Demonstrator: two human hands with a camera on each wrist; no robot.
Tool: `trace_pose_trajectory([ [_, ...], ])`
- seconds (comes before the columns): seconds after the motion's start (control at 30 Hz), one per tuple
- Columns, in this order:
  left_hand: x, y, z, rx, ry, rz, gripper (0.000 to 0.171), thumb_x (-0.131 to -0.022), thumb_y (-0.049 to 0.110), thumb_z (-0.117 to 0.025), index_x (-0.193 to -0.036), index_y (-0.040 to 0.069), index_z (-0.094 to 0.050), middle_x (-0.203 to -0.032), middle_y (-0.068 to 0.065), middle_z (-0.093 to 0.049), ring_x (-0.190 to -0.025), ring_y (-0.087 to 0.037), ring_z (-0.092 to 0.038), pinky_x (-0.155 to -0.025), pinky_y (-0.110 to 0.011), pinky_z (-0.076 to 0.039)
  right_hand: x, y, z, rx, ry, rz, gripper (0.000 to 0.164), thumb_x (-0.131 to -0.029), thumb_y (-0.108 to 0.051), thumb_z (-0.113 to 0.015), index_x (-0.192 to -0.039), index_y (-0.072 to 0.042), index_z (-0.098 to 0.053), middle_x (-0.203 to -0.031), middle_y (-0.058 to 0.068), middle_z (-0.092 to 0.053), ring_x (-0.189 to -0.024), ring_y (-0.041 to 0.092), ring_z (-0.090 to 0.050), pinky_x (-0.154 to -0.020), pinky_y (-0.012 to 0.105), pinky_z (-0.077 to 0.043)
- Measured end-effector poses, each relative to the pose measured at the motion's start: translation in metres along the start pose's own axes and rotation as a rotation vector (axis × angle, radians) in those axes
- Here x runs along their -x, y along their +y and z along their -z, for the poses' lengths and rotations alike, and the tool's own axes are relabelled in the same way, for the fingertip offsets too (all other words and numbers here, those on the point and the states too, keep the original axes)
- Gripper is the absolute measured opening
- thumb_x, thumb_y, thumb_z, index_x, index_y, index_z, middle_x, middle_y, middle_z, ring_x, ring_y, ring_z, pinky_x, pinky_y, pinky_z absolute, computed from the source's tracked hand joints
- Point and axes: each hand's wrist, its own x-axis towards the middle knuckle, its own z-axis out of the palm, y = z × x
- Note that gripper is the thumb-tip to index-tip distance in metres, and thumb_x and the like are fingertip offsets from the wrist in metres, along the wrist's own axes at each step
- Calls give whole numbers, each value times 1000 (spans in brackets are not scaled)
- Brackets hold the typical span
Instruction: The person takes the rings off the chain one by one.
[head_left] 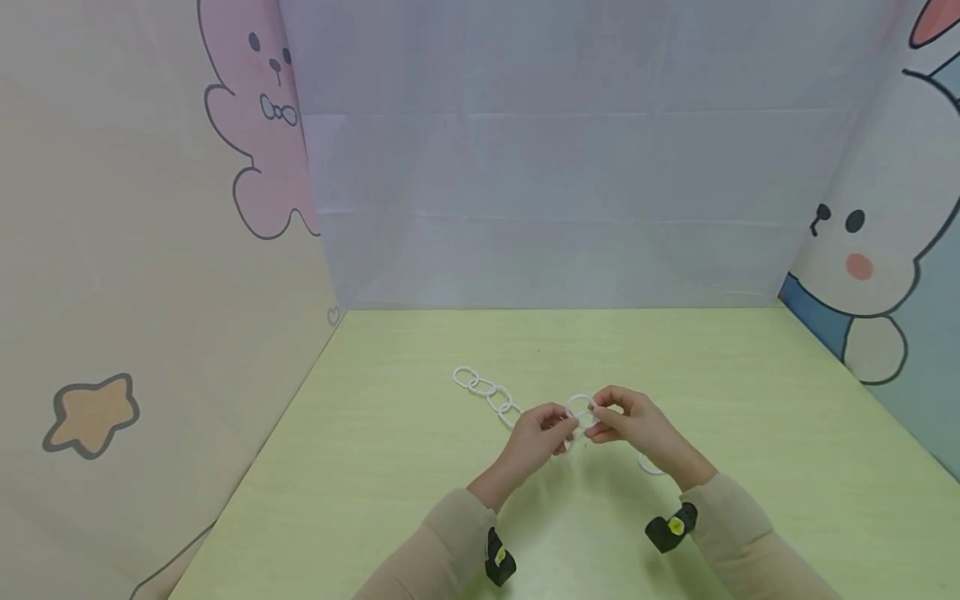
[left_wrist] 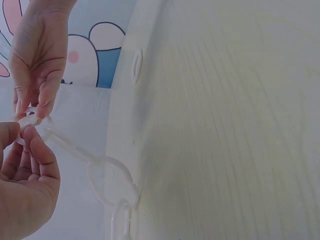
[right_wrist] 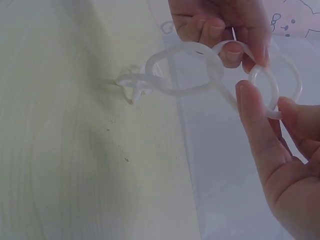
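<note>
A chain of white plastic links (head_left: pixel 482 388) runs from the table up to my left hand (head_left: pixel 531 437), which pinches its near end between thumb and fingers. Opposite it, my right hand (head_left: pixel 637 425) pinches a white ring-shaped link (head_left: pixel 580 397) at its right side. In the right wrist view this link (right_wrist: pixel 272 82) overlaps the chain's end (right_wrist: pixel 185 46) between both sets of fingertips; I cannot tell whether it is hooked through. The hands are close together above the table, fingertips nearly meeting. Part of the chain is hidden behind the left hand.
One loose white link (head_left: pixel 651 468) lies on the pale yellow-green table (head_left: pixel 420 467), partly covered by the right wrist. The far part of the chain rests on the table. A white cloth (head_left: pixel 570 167) hangs behind, with cartoon-printed sheets at both sides.
</note>
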Motion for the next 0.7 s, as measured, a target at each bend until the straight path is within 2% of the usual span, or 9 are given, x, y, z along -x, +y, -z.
trace_pose_trajectory([
  [0.1, -3, -4, 0, 16, -8, 10, 13, -90, 7, -59, -91, -5, -61, -70, -3, -59, -55, -9, -49, -53, -19, -43, 0, 1, 1, 4, -2, 17, 19, -95, -7, -51, -100, 11, -48, -94, 24, -58, -77, 23, -65, -70, 32, -53],
  [0.33, -18, -30, 0, 9, -18, 38, 18, -91, 13, -60, -99, -2, -64, -73, 0, -60, -56, -8, -51, -54, -21, -46, 0, 2, 3, 9, -7, 26, 23, -96, -9, -49, -102, 13, -46, -94, 23, -57, -79, 23, -65, -71, 32, -53],
  [0.57, -19, -33, 1, -15, 5, 58, 20, -90, 16, -61, -102, 0, -65, -75, -2, -62, -57, -8, -52, -55, -22, -47, -2, 4, 13, -14, 39, -34, 29, -95, -13, -52, -107, 13, -47, -92, 21, -58, -77, 21, -65, -71, 33, -53],
  [0.7, -19, -33, 1, -13, 16, 54, 19, -90, 15, -61, -100, 0, -65, -74, -2, -62, -56, -7, -52, -54, -21, -46, -4, 5, 19, -12, 62, -41, 30, -95, -13, -52, -109, 13, -47, -90, 17, -58, -76, 21, -64, -71, 33, -53],
])
